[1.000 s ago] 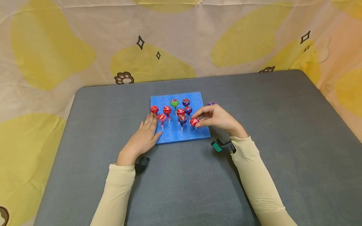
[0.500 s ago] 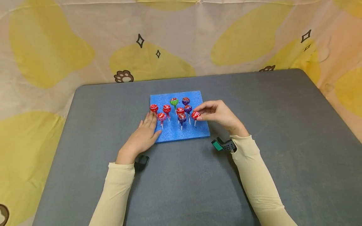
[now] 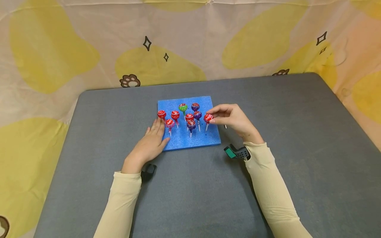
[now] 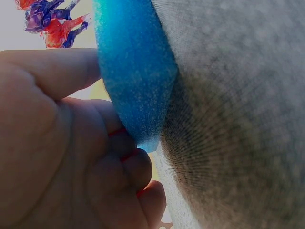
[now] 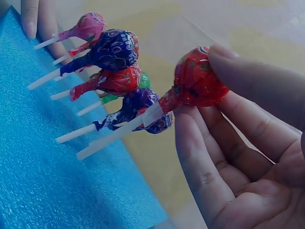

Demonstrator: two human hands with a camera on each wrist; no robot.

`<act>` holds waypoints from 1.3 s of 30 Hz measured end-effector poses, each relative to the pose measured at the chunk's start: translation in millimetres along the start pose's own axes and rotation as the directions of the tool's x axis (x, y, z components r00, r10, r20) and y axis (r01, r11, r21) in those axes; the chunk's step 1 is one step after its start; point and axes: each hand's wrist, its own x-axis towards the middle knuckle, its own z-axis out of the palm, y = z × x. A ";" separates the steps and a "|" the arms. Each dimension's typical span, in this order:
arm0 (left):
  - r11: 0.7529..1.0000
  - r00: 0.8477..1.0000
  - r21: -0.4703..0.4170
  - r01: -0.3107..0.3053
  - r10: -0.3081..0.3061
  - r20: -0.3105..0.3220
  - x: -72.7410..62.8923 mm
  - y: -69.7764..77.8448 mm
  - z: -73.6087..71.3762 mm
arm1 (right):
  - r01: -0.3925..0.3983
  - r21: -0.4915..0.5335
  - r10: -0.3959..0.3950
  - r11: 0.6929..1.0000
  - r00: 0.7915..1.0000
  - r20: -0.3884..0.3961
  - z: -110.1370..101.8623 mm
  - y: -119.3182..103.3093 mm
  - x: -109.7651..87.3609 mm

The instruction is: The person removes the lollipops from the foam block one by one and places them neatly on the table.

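Thumb and fingers of my right hand (image 3: pixel 235 119) pinch the wrapped head of a red lollipop (image 3: pixel 208 118) over the right part of a blue foam board (image 3: pixel 190 143). In the right wrist view, its white stick (image 5: pixel 112 137) slants down, with the whole lower end showing close over the foam. My left hand (image 3: pixel 151 142) rests along the board's left edge, fingers stretched out and thumb at the front corner. Several other lollipops stand in the foam: red ones, purple ones (image 3: pixel 191 124), a pink one (image 3: pixel 169 123) and a green one (image 3: pixel 183 107).
The board lies on a grey table (image 3: pixel 190 191). Behind the right hand, a short white stick end (image 3: pixel 225 126) shows beside the board; the rest of that piece is hidden. A patterned yellow and cream cloth (image 3: pixel 208 43) hangs behind the table.
My right hand has carried the red lollipop away from me and slightly right, and its stick now shows beneath the head. The left hand stays in place.
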 end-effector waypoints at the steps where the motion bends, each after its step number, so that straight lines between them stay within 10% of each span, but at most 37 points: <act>1: 1.000 1.000 0.000 0.000 0.000 0.001 0.0 -0.1 0.0 | 0.004 0.004 -0.004 1.000 1.000 -0.011 -0.7 0.2 0.1; 22: 1.000 1.000 -0.014 0.002 -0.001 0.002 -1.0 -0.9 1.2 | 0.096 0.249 -0.044 0.964 0.977 -0.207 -36.9 16.7 -3.4; 39: 1.000 1.000 -0.005 0.003 -0.003 0.003 -0.4 -0.4 0.5 | -0.021 0.365 0.142 0.931 0.941 -0.307 -53.5 38.2 -5.8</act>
